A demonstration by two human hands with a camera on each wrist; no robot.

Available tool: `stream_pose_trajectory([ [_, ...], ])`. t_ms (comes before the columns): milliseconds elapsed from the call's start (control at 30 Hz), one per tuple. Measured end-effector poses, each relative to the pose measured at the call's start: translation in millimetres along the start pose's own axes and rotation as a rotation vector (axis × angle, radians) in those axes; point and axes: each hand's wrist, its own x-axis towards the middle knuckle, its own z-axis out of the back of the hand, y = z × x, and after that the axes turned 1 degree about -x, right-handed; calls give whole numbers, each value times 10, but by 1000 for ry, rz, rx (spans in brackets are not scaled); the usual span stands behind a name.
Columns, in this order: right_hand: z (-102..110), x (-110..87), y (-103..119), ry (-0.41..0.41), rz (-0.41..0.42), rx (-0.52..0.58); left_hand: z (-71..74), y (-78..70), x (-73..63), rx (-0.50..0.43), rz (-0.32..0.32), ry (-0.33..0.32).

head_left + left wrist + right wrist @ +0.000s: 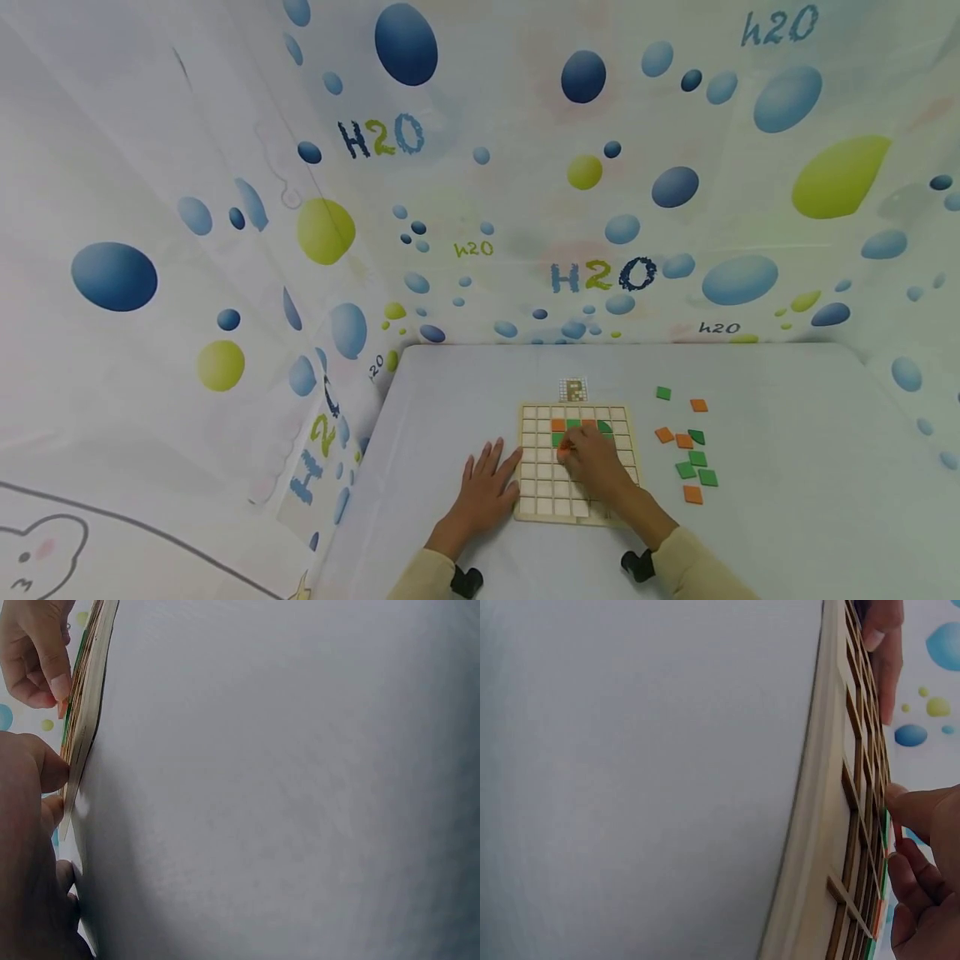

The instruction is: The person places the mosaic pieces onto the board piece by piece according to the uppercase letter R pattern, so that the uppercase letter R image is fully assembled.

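Note:
A wooden grid board [528,483] lies on the table, with several orange and green tiles set in its upper cells, among them an orange square [558,425], a green square [557,439] and a rounded green piece [605,427]. My right hand [597,468] is over the board and pinches an orange tile [61,709] between thumb and fingertips, held tilted at the grid. Part of the tile row is hidden behind that hand. My left hand [483,493] lies with spread fingers at the board's left side, its thumb and index finger touching the edge.
Several loose orange and green tiles lie right of the board, including a green square [663,392] and an orange square [693,495]. A small pattern card [573,389] sits just beyond the board. A patterned sheet [480,200] hangs behind the white table [787,467].

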Motion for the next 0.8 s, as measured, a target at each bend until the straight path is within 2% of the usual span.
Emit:
stream_pose_trajectory([
  [333, -34, -12, 55, 39, -30, -36, -15, -2, 5, 9, -15, -13],
  [500, -29, -15, 69, 30, -15, -37, 7, -12, 6, 9, -4, 3],
  [667, -27, -25, 66, 6, 33, -46, 1, -6, 6, 19, 6, 10],
  [800, -10, -18, 73, 21, 20, -43, -12, 7, 11, 27, 8, 6],
])
